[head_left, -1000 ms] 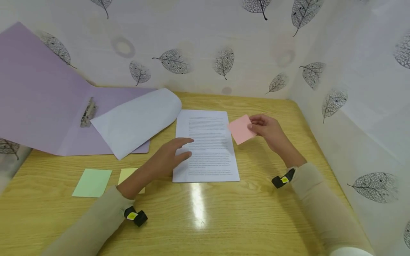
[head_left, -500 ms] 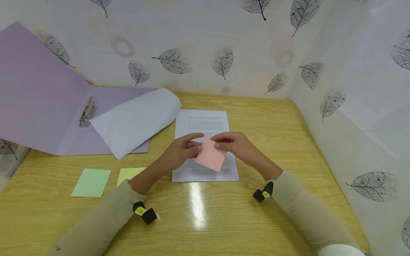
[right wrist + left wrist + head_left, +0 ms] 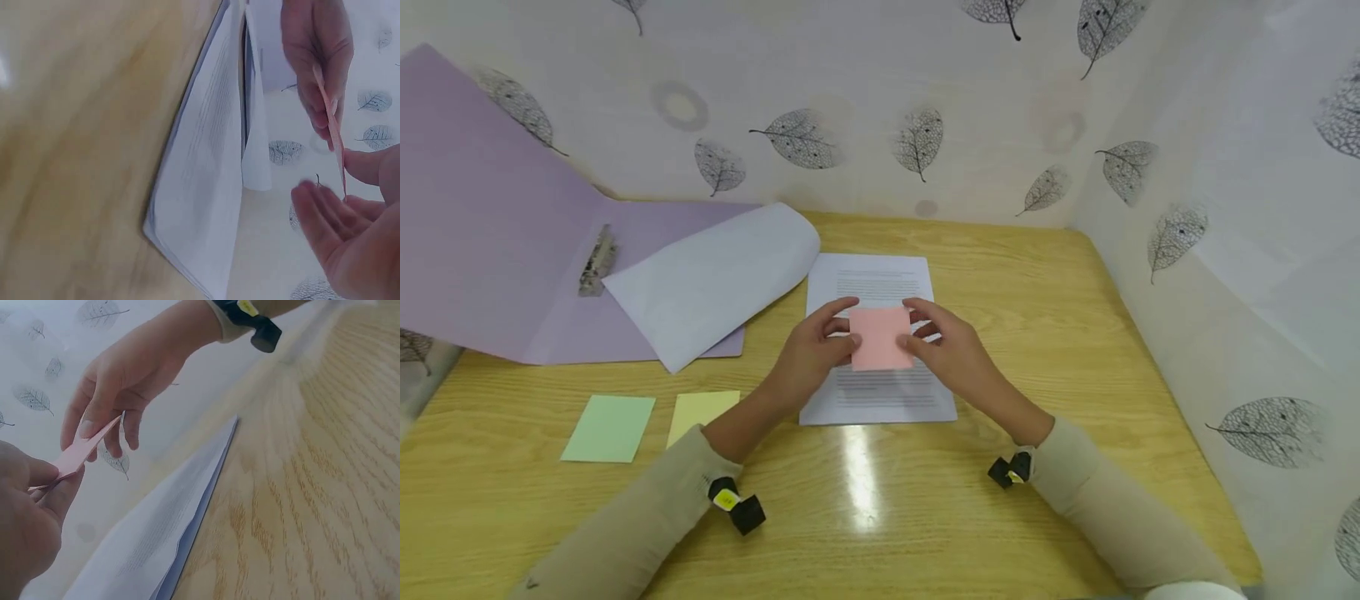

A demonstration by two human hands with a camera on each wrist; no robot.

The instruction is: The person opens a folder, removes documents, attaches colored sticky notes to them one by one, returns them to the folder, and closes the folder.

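Observation:
A square pink sticky note pad [image 3: 881, 338] is held up over a printed stack of paper [image 3: 880, 400]. On its left edge, my left hand [image 3: 811, 354] pinches it between thumb and fingers. My right hand [image 3: 951, 348] pinches the opposite edge, thumb on the near face. Both wrist views show the pink pad [image 3: 78, 453] thin and edge-on, raised above the paper stack [image 3: 197, 156]. The hands and pad hide the middle of the printed page.
An open purple folder [image 3: 490, 217] with a metal clip [image 3: 597, 262] stands at the left, a curled white sheet [image 3: 722, 279] lying over it. Green [image 3: 608, 428] and yellow sticky notes [image 3: 700, 412] lie at front left, the yellow partly behind my left forearm. A leaf-patterned curtain [image 3: 850, 75] borders the table.
My right hand has brought the pink pad leftward over the paper. The pad has turned square to me. My left hand, holding nothing a second ago, now grips its left edge.

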